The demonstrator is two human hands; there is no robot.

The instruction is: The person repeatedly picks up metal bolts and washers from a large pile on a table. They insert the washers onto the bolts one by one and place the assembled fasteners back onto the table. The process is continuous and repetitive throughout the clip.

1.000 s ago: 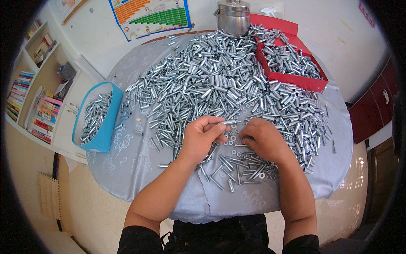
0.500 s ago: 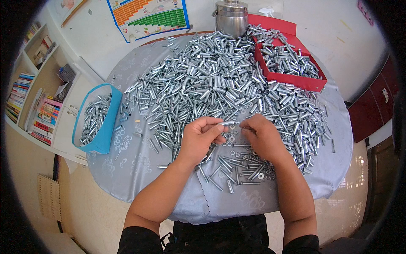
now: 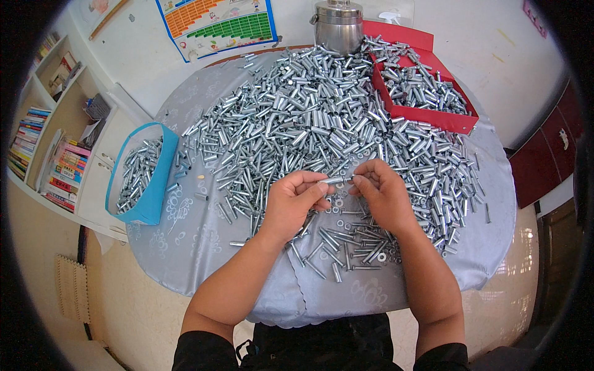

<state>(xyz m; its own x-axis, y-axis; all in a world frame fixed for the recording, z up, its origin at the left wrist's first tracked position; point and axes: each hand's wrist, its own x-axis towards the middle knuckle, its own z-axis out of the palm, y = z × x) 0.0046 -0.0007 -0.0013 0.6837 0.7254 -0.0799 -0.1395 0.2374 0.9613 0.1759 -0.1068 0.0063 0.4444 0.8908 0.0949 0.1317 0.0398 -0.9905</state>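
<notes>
Over the near middle of the table, my left hand (image 3: pixel 294 201) is closed, pinching a silver anchor bolt (image 3: pixel 335 180) between thumb and fingers. The bolt lies level and points right. My right hand (image 3: pixel 385 193) meets its right end, thumb and forefinger pinched there; whether a small nut or washer sits under those fingertips is too small to tell. Beneath both hands are loose bolts (image 3: pixel 334 241), with washers (image 3: pixel 382 256) and nuts among them. Behind them spreads a large heap of metal sleeves and bolts (image 3: pixel 297 117).
On the left of the cloth-covered round table (image 3: pixel 216 266) stands a blue box (image 3: pixel 151 204) of metal parts. A red box (image 3: pixel 433 119), also filled, sits at the back right beside a steel canister (image 3: pixel 339 28). A bookshelf (image 3: pixel 62 123) lines the left wall.
My right hand has shifted slightly, its fingertips closing in on the right end of the anchor bolt. My left hand and the bolt have hardly moved.
</notes>
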